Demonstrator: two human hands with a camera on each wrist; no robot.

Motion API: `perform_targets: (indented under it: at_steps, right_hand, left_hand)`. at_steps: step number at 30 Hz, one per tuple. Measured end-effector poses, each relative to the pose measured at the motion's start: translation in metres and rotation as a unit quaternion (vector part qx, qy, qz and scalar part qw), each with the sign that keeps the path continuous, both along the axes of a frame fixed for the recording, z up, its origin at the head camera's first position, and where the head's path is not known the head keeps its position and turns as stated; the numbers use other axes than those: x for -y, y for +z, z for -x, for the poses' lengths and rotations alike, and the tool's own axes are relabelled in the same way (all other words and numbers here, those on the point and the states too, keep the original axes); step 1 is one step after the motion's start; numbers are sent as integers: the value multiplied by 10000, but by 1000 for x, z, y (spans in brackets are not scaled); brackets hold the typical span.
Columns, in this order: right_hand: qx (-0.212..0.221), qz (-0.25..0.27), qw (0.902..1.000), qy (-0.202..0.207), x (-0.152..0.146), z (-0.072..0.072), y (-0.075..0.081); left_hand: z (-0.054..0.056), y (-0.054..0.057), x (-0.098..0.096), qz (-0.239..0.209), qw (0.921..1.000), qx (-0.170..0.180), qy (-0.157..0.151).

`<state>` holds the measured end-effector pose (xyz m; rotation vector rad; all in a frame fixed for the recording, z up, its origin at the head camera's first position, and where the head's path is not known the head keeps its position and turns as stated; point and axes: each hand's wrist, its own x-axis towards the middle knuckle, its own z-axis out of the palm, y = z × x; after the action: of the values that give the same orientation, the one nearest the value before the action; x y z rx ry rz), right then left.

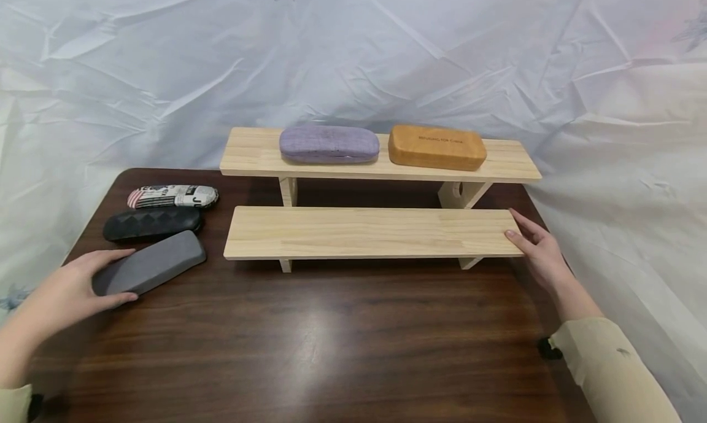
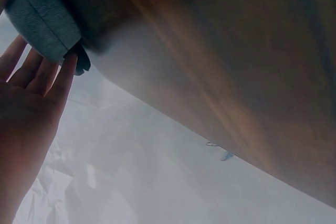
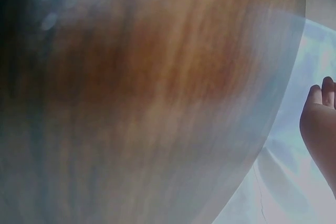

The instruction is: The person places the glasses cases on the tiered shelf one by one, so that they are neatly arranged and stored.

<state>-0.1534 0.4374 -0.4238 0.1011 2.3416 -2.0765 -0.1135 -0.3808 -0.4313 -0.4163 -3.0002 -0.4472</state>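
My left hand (image 1: 69, 294) grips the near end of a grey glasses case (image 1: 154, 263) at the left of the table, thumb on the front side and fingers along the back. In the left wrist view, the fingers of that hand (image 2: 31, 98) lie against the textured case (image 2: 42, 19). At the right, my other hand (image 1: 544, 257) holds the end of the lower board of a two-tier wooden shelf (image 1: 364, 232), its thumb on the top surface. Only part of this right hand (image 3: 320, 119) shows at the edge of the right wrist view.
A black glasses case (image 1: 151, 223) and a newspaper-print case (image 1: 173, 196) lie behind the grey one. On the upper board (image 1: 248, 153) sit a purple case (image 1: 329, 143) and a tan case (image 1: 436, 147). A white sheet (image 1: 353, 54) hangs behind the dark wooden table (image 1: 276, 349).
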Motion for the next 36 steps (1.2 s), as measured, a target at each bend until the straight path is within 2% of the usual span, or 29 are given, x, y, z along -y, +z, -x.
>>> perform_targets:
  at_steps: [6, 11, 17, 25, 31, 36]
  right_hand:
    - [55, -32, 10000, -29, 1, 0, 3]
    - [81, -109, 9999, -43, 2, 1, 3]
    - [142, -99, 9998, -17, 2, 2, 3]
    - [165, -167, 9997, -73, 1, 0, 3]
    - [148, -183, 9997, -66, 1, 0, 2]
    - [87, -135, 9999, -48, 1, -1, 2]
  left_hand:
    - [-1, -8, 5, 87, 9996, 206, 185]
    - [-3, -9, 8, 115, 9986, 345, 386]
    - [-5, -5, 5, 104, 9987, 294, 397]
    - [2, 4, 1, 197, 9972, 562, 450]
    - [1, 6, 6, 300, 9974, 482, 443]
    - [-4, 8, 8, 305, 9987, 96, 388]
